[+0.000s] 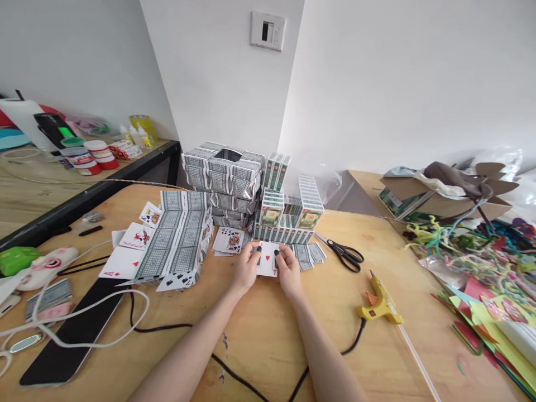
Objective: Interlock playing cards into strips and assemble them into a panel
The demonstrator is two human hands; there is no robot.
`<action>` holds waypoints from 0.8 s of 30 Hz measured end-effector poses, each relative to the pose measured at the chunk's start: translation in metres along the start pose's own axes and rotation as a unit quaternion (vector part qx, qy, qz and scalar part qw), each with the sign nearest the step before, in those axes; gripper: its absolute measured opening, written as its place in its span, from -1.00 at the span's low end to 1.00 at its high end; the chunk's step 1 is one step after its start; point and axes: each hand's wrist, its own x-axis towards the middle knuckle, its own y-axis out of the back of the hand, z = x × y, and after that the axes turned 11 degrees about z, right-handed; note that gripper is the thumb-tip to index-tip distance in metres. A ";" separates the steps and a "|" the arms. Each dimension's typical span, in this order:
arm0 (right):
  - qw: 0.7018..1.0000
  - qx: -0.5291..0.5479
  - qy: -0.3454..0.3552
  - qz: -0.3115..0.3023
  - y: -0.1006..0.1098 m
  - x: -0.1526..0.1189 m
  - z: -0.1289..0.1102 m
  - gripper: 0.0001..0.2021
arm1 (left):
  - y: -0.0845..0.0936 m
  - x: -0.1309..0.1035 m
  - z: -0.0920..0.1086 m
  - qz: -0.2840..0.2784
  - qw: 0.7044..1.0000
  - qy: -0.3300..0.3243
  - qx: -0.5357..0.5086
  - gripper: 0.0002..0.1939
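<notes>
An ace of hearts card (267,259) is held face up between my two hands. My left hand (248,267) pinches its left edge and my right hand (287,268) pinches its right edge. Behind them stand green card boxes (272,215) in stacks. Loose cards (228,240) lie face up left of my hands, and face-down cards (309,254) lie to the right. A folded structure of joined cards (173,240) rests further left. A tall block built of cards (224,178) stands at the back.
Black scissors (347,255) and a yellow glue gun (381,304) lie on the right, its cord crossing the front. A black tablet-like slab (77,335) and white cable are at left. Craft scraps (486,312) cover the far right.
</notes>
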 end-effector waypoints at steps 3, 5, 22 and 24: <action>0.999 0.035 -0.019 -0.001 0.000 0.000 0.000 -0.82 | -0.001 -0.003 0.004 0.002 1.000 0.000 -0.009 -0.83; 0.998 0.052 -0.031 -0.008 0.000 0.000 -0.001 -0.85 | -0.001 -0.005 0.006 -0.004 1.000 0.000 -0.020 -0.83; 0.996 0.060 -0.065 -0.003 0.001 0.000 -0.001 -0.89 | -0.002 -0.006 0.012 0.005 0.999 0.036 -0.034 -0.84; 0.995 0.063 -0.072 0.002 0.001 0.000 -0.003 -0.89 | -0.002 -0.006 0.012 -0.001 0.999 0.041 -0.030 -0.83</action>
